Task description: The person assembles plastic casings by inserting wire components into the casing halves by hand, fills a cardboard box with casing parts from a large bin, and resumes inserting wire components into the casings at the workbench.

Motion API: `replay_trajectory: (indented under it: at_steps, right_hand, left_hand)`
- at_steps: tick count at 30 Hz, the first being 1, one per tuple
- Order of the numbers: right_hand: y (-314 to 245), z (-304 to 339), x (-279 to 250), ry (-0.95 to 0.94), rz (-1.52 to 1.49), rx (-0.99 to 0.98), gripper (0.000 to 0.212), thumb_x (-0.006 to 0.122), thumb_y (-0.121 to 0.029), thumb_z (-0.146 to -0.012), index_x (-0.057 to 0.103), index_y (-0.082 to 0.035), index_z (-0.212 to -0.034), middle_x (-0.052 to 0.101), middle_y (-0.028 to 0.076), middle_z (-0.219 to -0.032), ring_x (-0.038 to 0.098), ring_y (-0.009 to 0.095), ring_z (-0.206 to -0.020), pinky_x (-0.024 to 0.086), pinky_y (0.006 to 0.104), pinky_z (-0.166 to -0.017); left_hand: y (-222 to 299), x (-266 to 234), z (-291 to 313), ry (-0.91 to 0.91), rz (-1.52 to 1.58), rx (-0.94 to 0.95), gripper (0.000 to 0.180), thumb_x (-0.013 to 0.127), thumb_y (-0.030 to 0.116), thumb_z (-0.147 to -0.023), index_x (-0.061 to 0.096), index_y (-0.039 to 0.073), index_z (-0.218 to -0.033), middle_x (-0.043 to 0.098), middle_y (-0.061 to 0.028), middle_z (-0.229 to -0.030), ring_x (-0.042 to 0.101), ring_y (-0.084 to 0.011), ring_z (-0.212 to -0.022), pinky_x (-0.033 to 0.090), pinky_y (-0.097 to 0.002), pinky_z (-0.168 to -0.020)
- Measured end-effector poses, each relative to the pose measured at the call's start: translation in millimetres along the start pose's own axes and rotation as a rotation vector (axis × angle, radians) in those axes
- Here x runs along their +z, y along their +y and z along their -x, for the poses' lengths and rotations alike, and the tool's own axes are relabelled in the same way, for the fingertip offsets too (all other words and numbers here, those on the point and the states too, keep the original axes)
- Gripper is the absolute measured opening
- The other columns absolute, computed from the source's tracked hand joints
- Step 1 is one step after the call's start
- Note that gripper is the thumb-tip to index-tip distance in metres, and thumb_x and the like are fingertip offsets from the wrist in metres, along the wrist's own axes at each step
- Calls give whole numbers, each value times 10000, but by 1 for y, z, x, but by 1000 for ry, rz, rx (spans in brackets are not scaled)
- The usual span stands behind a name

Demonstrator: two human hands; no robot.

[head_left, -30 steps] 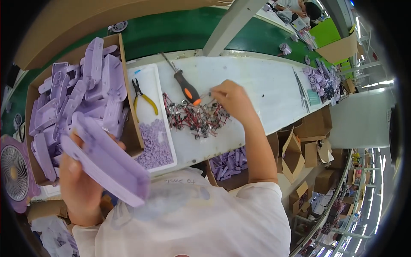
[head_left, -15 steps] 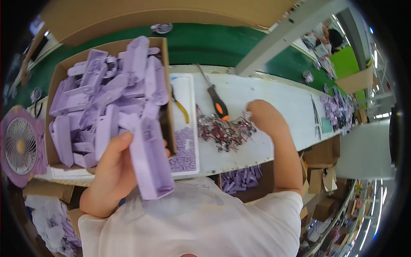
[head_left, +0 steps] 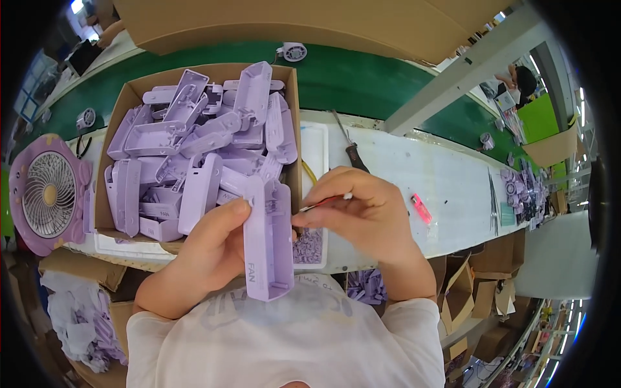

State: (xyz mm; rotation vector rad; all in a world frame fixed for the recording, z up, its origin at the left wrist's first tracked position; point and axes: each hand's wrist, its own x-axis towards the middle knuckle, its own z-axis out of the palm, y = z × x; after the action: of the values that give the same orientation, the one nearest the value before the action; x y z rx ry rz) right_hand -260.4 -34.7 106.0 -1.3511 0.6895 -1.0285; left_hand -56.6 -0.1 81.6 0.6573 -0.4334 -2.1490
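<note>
The left hand's (head_left: 217, 246) grip clasps the lilac shell (head_left: 257, 239) in front of the white shirt (head_left: 272, 343) — best held steady, hollow toward the right hand (head_left: 362, 207), whose grip pinches red wiring (head_left: 328, 200) — ideally lightly, unstrained.

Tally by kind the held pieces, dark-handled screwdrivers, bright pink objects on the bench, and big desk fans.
Purple housing, in the left hand: 1
Wired part, in the right hand: 1
Dark-handled screwdriver: 1
Bright pink object: 1
Big desk fan: 1
Total: 5
</note>
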Motion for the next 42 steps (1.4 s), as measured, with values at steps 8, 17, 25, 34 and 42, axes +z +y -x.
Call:
replay_trajectory:
  at_steps: [8,17,25,34,42]
  right_hand:
    - [-10,-6,9,-91,560,-201,139,654,41,-670,633,-43,-777,629,38,-763,533,156,-711,417,267,-633]
    - [-12,-12,11,-89,704,-282,117,635,32,-639,577,-38,-711,621,40,-741,542,183,-684,439,284,-577]
    - [-15,-9,10,-83,690,-271,134,635,46,-625,573,-37,-709,609,43,-703,553,190,-665,446,290,-580]
    - [-15,-9,10,-78,709,-270,153,633,46,-632,577,-32,-751,601,52,-717,556,195,-666,449,291,-585]
    - [-14,-9,10,-85,721,-282,155,627,26,-639,576,-44,-768,585,47,-714,547,208,-663,437,313,-586]
  left_hand:
    - [-10,-6,1,-37,8,37,468,401,316,-940,421,-40,-1243,541,-165,-1150,552,-230,-1039,435,-367,-914]
    - [-8,-5,3,-19,67,-38,438,374,273,-962,405,-54,-1252,534,-147,-1166,544,-202,-1056,438,-328,-917]
    - [-8,7,5,120,103,-48,414,415,357,-927,440,17,-1162,565,-158,-1043,609,-267,-890,540,-378,-748]
    - [-7,6,3,16,-93,54,404,404,290,-953,472,-41,-1175,584,-92,-1039,576,-128,-909,469,-268,-793]
    - [-6,10,3,37,-100,36,403,406,299,-951,479,-40,-1157,589,-82,-1011,572,-116,-888,464,-251,-776]
